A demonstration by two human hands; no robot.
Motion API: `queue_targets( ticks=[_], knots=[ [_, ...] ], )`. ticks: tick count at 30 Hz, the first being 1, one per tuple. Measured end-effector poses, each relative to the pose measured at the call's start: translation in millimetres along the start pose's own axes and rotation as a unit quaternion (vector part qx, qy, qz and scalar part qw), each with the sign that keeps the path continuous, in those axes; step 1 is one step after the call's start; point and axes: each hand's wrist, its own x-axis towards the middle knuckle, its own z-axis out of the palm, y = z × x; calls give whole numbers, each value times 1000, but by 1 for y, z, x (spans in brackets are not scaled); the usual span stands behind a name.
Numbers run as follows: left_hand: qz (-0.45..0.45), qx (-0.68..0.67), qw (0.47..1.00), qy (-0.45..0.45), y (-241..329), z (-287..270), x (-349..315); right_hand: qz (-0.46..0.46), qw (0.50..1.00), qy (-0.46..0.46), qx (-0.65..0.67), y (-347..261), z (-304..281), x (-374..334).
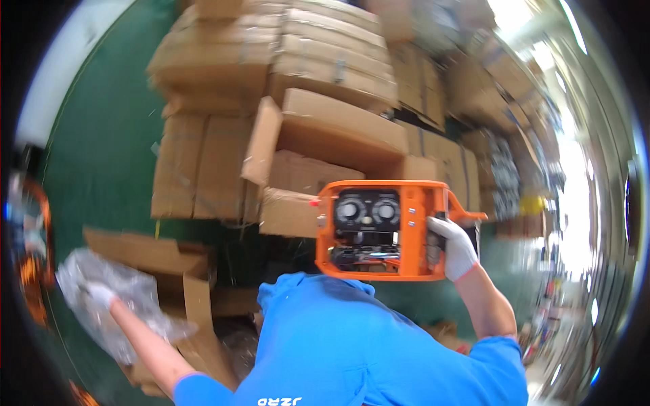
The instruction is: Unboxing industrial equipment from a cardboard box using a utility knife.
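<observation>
My right hand [455,247], in a white glove, grips the right side of an orange machine housing [423,267]. The housing is held up in front of my blue shirt, and a black panel [367,211] with two round dials faces up from it. Below the panel the frame shows metal and dark parts inside. Far to the left, my gloved left hand [101,296] is closed on a clear plastic bag [125,325]. That bag hangs over the edge of an open cardboard box [197,298]; motion blurs the fingers, and its contents cannot be made out.
Beyond the housing stands another open carton [345,128] with raised flaps. Stacked cardboard boxes [223,61] rise behind it, with more cartons [501,74] to the right. Green floor [101,135] lies to the left. Blurred orange items [34,271] sit at the left rim.
</observation>
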Motion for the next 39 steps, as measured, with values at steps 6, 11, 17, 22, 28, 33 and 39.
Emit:
queue_targets(
  ticks=[6,11,17,22,28,33,39],
  knots=[
    [-1,248,956,159,58,168,250,37,997,19,57,4,-2,-25],
    [40,369,911,179,75,282,304,60,992,63,88,36,-12,-21],
    [121,491,824,256,84,369,317,64,969,134,197,81,-58,-14],
    [202,566,719,347,103,410,261,53,952,147,264,128,-137,-26],
    [466,549,616,319,39,549,167,68,911,222,340,214,-251,-19],
    [617,571,498,214,-40,626,73,149,858,265,415,284,-349,15],
    [761,517,392,1,-161,709,-72,118,797,335,488,361,-429,39]
  ],
)
